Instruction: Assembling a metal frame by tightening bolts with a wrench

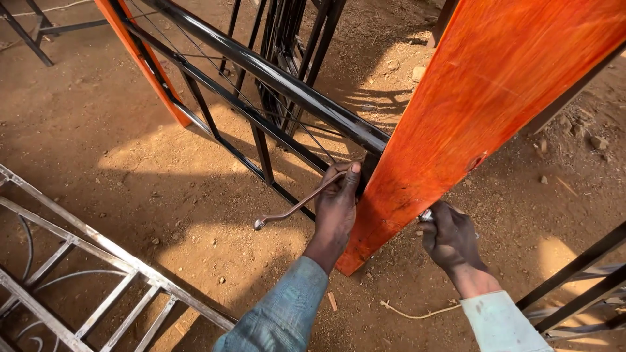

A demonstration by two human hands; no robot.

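Left hand grips a bent grey metal offset wrench, its head hidden against the black metal frame. Right hand is closed on a small silvery tool at the glossy orange wooden board. Fastening looks midway, not visibly finished.

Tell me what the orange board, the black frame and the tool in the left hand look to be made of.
Orange board: likely wood with glossy orange stain or varnish; grain streaks show through. Black frame: seemingly steel tubing, gloss black paint, bright highlights along straight bars. Bent wrench in the left hand: bare grey metal, dull sheen. The right hand holds a small shiny piece, probably metal.
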